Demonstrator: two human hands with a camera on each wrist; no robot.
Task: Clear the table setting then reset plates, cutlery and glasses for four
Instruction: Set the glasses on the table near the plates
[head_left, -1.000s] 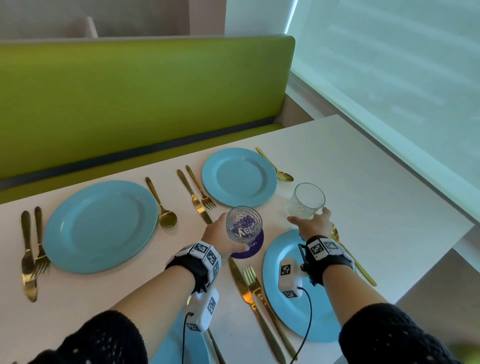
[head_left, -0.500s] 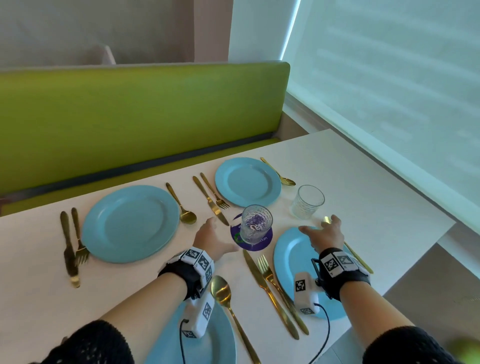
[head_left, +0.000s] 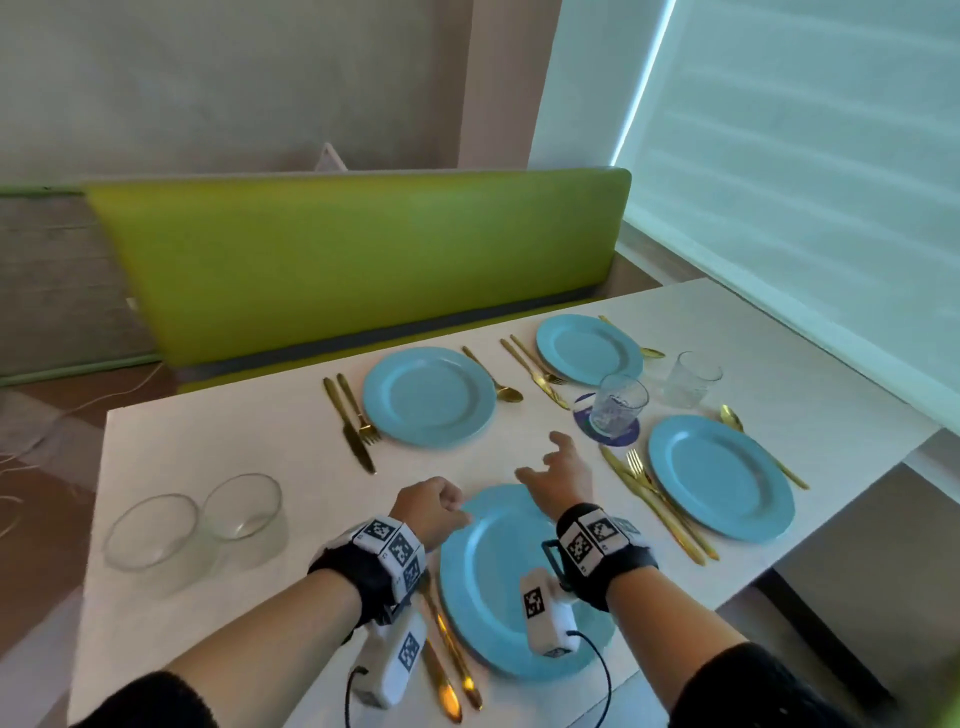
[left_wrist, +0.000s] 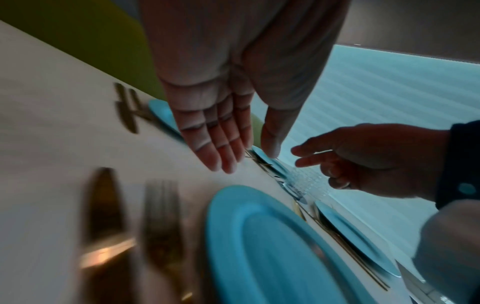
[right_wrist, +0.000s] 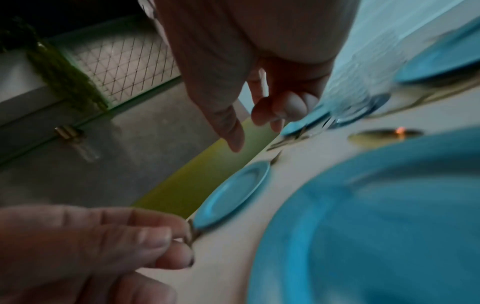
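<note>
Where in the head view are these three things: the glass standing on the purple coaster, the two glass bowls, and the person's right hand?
Glass on the purple coaster (head_left: 619, 405), head view, on its side wall.
Two glass bowls (head_left: 241, 506), head view, inside the right-hand bowl.
Right hand (head_left: 563, 475), head view, on the back of the hand.

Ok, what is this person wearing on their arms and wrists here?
Both arms have black knit sleeves pushed up the forearms. The left hand and right hand are bare. Each wrist carries a black strap with white blocks printed with black square marker codes, plus a white camera unit beneath trailing a thin black cable.
</note>
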